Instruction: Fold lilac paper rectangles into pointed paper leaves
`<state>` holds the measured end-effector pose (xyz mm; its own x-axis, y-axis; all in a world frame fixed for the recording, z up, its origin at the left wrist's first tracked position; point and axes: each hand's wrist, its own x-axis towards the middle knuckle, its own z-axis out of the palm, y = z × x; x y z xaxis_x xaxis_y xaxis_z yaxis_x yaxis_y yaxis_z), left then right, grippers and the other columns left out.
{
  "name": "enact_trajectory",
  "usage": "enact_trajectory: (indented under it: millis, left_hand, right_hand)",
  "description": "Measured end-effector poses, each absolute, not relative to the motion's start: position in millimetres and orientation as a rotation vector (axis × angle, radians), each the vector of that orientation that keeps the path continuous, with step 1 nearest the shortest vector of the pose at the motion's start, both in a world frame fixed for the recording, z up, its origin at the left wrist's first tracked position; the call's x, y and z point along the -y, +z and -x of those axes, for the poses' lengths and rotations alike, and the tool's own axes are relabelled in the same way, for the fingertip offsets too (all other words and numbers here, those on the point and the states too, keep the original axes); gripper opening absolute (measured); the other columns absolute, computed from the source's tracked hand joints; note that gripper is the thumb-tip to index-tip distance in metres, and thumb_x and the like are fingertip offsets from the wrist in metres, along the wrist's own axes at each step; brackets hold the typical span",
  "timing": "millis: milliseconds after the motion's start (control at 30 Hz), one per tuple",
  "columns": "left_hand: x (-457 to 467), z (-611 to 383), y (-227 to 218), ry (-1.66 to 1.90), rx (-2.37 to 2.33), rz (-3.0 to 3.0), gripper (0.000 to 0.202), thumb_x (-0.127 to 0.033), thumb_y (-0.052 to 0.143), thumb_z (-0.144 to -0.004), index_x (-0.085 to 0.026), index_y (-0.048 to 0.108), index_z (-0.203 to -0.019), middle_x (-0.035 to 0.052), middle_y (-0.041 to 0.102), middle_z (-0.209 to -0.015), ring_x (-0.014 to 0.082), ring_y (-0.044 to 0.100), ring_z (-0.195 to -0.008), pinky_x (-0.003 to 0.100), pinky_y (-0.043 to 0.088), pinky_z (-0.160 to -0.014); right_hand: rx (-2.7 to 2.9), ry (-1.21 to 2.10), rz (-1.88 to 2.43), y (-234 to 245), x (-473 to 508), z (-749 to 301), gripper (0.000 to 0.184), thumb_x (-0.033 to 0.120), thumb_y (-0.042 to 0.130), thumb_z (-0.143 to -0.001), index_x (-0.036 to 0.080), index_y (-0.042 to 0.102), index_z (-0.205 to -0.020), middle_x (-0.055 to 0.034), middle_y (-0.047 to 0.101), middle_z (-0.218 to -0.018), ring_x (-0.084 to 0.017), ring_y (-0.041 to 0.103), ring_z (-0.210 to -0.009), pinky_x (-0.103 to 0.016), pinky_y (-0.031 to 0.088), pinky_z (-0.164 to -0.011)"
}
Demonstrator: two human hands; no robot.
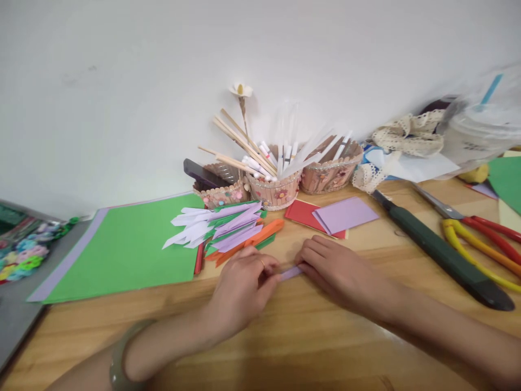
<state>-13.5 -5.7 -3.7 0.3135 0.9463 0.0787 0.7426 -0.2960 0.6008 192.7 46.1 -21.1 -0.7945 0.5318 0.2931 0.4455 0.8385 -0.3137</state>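
Between my two hands, just above or on the wooden table, is a narrow strip of purple paper (291, 273). My left hand (248, 285) pinches its left end between thumb and fingers. On the other end, my right hand (325, 266) is closed, its fingers covering that part of the strip. Behind my left hand lies a pile of folded paper pieces (236, 228) in white, purple, green and orange. Beyond my right hand, purple paper rectangles (345, 215) rest partly over red ones (300, 213).
Green paper sheets (126, 244) lie at the left. Decorated baskets (277, 194) with sticks and pens stand along the wall. A dark-handled tool (439, 250) and scissors (459, 228) lie at the right, near lace ribbon (407, 133) and a lidded plastic cup (480, 133).
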Motion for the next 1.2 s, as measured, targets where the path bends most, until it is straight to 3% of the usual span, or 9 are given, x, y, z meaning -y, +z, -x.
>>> enact_trajectory:
  millis: [233,467,533,633,700,767,1000,1200]
  left_hand:
    - [5.9,8.9,-2.7,0.525,-1.554,-2.130,0.015,-0.006,0.057,-0.081,-0.020,0.063,-0.083,-0.0009,0.064,-0.074,0.0214,0.053,-0.080,0.035,0.040,-0.071]
    - [8.3,8.8,-5.0,0.396,-1.669,-2.229,0.011,-0.009,0.058,-0.080,-0.019,0.060,-0.083,0.0002,0.058,-0.071,0.0219,0.051,-0.080,0.034,0.038,-0.068]
    - [9.0,9.0,-5.9,0.345,-1.670,-2.320,0.012,-0.010,0.058,-0.082,-0.019,0.060,-0.089,0.0013,0.059,-0.076,0.0224,0.050,-0.082,0.033,0.037,-0.068]
    - [10.2,10.3,-8.7,0.249,-1.593,-2.583,0.034,-0.008,0.057,-0.083,-0.028,0.059,-0.111,0.0012,0.059,-0.085,0.0220,0.048,-0.084,0.033,0.034,-0.068]
    - [11.3,11.7,-10.8,0.205,-1.537,-2.754,0.047,-0.008,0.057,-0.084,-0.036,0.054,-0.121,-0.0002,0.057,-0.084,0.0206,0.046,-0.080,0.032,0.032,-0.067]
    - [13.0,12.6,-11.6,0.167,-1.520,-2.870,0.047,-0.009,0.057,-0.085,-0.036,0.053,-0.124,-0.0004,0.056,-0.082,0.0198,0.046,-0.079,0.032,0.030,-0.066]
    - [19.6,11.3,-6.0,0.246,-1.460,-2.988,0.023,-0.019,0.050,-0.089,-0.019,0.062,-0.109,0.0037,0.062,-0.088,0.0201,0.049,-0.083,0.035,0.031,-0.067]
    - [15.0,11.7,-15.9,0.664,-1.422,-3.054,0.014,-0.014,0.052,-0.087,-0.017,0.065,-0.083,0.0007,0.062,-0.074,0.0175,0.050,-0.071,0.033,0.030,-0.060]
  right_hand:
    - [2.653,0.367,0.820,-20.5,-45.8,-188.6,0.013,0.013,0.046,-0.091,0.016,0.057,-0.085,-0.0049,0.059,-0.079,-0.019,0.052,-0.073,-0.031,0.042,-0.068]
    - [2.629,0.367,0.923,-16.6,-44.1,-186.2,0.009,0.014,0.049,-0.088,0.016,0.055,-0.082,-0.0046,0.059,-0.079,-0.018,0.053,-0.073,-0.030,0.040,-0.066]
    - [2.612,0.380,0.968,-15.5,-43.9,-186.6,0.009,0.013,0.050,-0.087,0.017,0.055,-0.081,-0.0042,0.058,-0.078,-0.018,0.053,-0.072,-0.029,0.039,-0.064]
    - [2.575,0.406,1.038,-15.1,-44.5,-188.8,0.007,0.014,0.053,-0.086,0.017,0.054,-0.079,-0.0035,0.058,-0.078,-0.017,0.052,-0.069,-0.028,0.037,-0.061]
    - [2.551,0.421,1.073,-16.0,-45.5,-190.7,0.007,0.017,0.056,-0.085,0.017,0.054,-0.078,-0.0029,0.057,-0.077,-0.017,0.051,-0.068,-0.028,0.036,-0.060]
    - [2.535,0.437,1.091,-17.6,-46.6,-192.4,0.010,0.021,0.058,-0.085,0.018,0.053,-0.077,-0.0025,0.056,-0.076,-0.017,0.051,-0.068,-0.028,0.035,-0.060]
    - [2.517,0.507,1.077,-23.3,-52.0,-196.6,0.011,0.019,0.057,-0.085,0.018,0.052,-0.075,-0.0026,0.057,-0.077,-0.017,0.051,-0.070,-0.028,0.037,-0.062]
    - [2.534,0.514,1.014,-23.1,-53.6,-206.9,0.013,0.013,0.047,-0.089,0.018,0.056,-0.081,-0.0032,0.059,-0.081,-0.015,0.054,-0.071,-0.027,0.041,-0.063]
